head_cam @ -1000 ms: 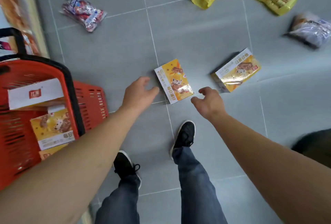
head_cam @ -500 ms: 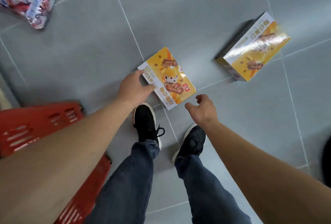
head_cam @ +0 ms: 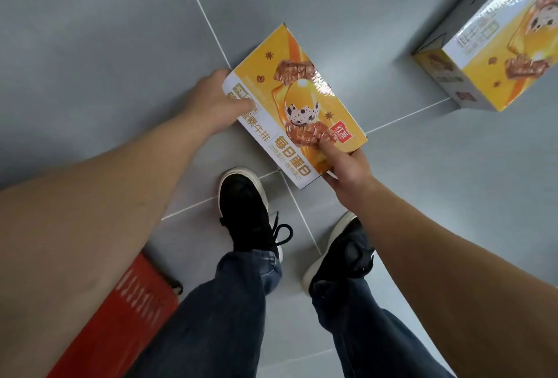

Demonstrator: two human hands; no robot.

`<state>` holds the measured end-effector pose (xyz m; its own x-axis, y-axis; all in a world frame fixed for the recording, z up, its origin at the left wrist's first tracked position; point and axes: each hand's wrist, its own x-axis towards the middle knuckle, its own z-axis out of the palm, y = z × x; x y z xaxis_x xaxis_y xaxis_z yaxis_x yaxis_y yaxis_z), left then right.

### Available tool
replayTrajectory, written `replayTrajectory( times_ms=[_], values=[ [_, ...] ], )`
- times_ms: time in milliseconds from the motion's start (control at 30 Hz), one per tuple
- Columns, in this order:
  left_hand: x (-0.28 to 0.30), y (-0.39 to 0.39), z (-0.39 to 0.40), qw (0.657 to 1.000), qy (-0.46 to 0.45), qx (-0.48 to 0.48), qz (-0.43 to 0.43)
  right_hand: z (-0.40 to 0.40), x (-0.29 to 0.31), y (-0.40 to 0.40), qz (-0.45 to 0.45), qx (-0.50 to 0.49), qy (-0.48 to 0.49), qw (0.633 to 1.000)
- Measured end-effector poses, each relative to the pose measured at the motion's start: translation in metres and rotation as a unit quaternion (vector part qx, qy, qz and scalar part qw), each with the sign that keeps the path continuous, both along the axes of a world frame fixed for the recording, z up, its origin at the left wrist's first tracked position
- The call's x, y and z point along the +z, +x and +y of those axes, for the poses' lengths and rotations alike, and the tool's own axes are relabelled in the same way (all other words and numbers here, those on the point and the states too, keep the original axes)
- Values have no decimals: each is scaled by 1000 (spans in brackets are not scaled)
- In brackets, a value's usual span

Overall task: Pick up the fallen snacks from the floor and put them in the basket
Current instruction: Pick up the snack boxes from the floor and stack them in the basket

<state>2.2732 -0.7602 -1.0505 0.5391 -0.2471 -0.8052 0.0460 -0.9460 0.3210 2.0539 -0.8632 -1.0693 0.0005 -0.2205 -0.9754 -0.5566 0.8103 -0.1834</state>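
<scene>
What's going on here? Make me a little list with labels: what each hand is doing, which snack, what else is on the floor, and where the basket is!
left hand: left hand grips the near box's left end, thumb on top
right hand: right hand grips its near right corner, thumb on top
snack held: yellow snack box picturing a speckled egg
other snack: second yellow box on the grey floor, upper right
basket: red basket, lower left, only partly in view
feet: black shoes just below the held box

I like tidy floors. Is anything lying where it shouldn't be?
Yes. A second snack box lies on the grey floor at upper right. Both hands, left and right, grip the nearer box.
</scene>
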Motion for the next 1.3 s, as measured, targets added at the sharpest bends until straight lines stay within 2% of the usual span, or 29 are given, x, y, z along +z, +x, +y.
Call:
replayTrajectory(
  times_ms=[200,367,533,733,800,933,1033,1167,1300],
  values=[
    [26,-16,29,995,-23,94,40,-24,46,0,-22,-26,-28,999],
    [98,-37,44,981,-71,173,52,-47,126,2,-47,16,-62,997],
    [205,-48,40,954,-133,264,53,-67,235,8,-80,10,-74,994],
    [365,-49,37,921,-196,336,23,-66,389,10,-164,-33,-46,985],
    [414,-45,40,904,-215,369,18,-64,436,11,-181,-19,-52,982],
    [512,-35,52,889,-255,380,26,-62,531,16,-230,8,-83,970],
    [573,-29,68,897,-275,343,46,-56,595,22,-268,47,-115,955],
    [640,-30,90,908,-294,293,61,-42,661,24,-326,122,-155,925],
    [695,-47,115,901,-302,302,76,-27,707,13,-381,164,-167,895]
  ],
)
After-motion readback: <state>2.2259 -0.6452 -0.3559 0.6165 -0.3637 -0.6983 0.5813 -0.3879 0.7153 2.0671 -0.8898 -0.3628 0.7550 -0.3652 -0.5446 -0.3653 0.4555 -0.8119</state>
